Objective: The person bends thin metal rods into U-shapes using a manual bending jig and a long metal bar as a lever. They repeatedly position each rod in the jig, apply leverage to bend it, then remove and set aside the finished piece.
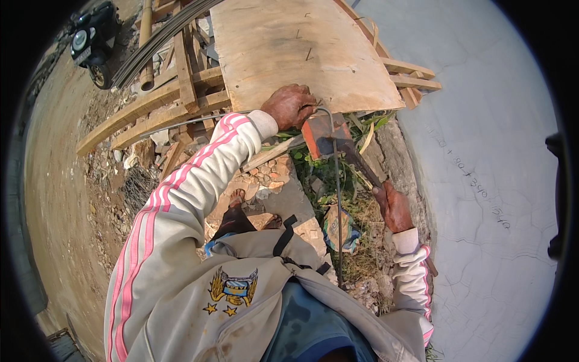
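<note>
By one board (259,57), left hand (289,106) pinches one bent rod (337,199); right hand (395,208) clasps one long tool (362,168).

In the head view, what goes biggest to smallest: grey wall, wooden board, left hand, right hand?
1. Grey wall
2. Wooden board
3. Left hand and right hand: they look alike, so unranked.

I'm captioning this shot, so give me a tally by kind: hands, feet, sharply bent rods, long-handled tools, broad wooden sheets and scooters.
Left hand and right hand: 2
Feet: 2
Sharply bent rod: 1
Long-handled tool: 1
Broad wooden sheet: 1
Scooter: 1
Total: 8
</note>
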